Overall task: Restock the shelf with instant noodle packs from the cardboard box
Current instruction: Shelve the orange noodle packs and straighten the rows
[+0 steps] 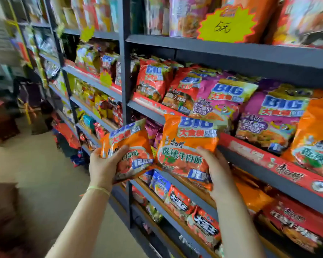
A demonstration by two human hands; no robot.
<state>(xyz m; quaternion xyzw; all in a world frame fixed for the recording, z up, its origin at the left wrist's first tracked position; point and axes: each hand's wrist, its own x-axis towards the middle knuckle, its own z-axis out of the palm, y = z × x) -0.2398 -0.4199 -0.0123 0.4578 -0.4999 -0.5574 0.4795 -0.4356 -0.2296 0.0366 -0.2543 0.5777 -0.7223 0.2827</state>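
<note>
My left hand (104,164) grips an orange instant noodle pack (131,146), tilted, in front of the shelf upright. My right hand (218,170) holds a second orange noodle pack (186,146) by its lower right edge, upright, just in front of the red-fronted shelf (250,151). That shelf carries red, purple and orange noodle packs (220,101) standing in a row. More orange packs (313,138) stand at its right end. The cardboard box (2,207) shows as a brown blur at the lower left.
Dark metal shelving (125,71) runs from the left background to the right foreground, filled with snack packs on every level. A yellow starburst price tag (226,25) hangs on the upper shelf. Beige floor (45,164) lies to the left, with dark items at the aisle's far end.
</note>
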